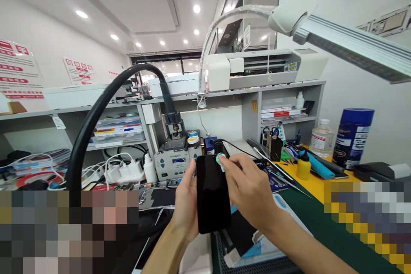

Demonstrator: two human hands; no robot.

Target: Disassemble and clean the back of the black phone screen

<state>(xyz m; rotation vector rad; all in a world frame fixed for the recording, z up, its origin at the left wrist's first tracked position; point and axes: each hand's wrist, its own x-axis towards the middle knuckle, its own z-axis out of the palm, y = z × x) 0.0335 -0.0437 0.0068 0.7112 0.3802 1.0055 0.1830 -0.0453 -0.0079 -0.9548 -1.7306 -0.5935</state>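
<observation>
A black smartphone is held up in front of me, its dark glossy face toward me. My left hand grips it along the left edge, thumb up the side. At the phone's upper right corner, my right hand pinches a small green-and-white piece with a rounded end. That piece touches or overlaps the phone's edge; its exact kind is too small to tell. The other fingers of my right hand are curled beside the phone's right edge.
Behind the phone stands a grey soldering or hot-air station. A black hose arches at left, and a lamp hangs at upper right. A yellow bottle and blue spray can stand at right. A tray lies below.
</observation>
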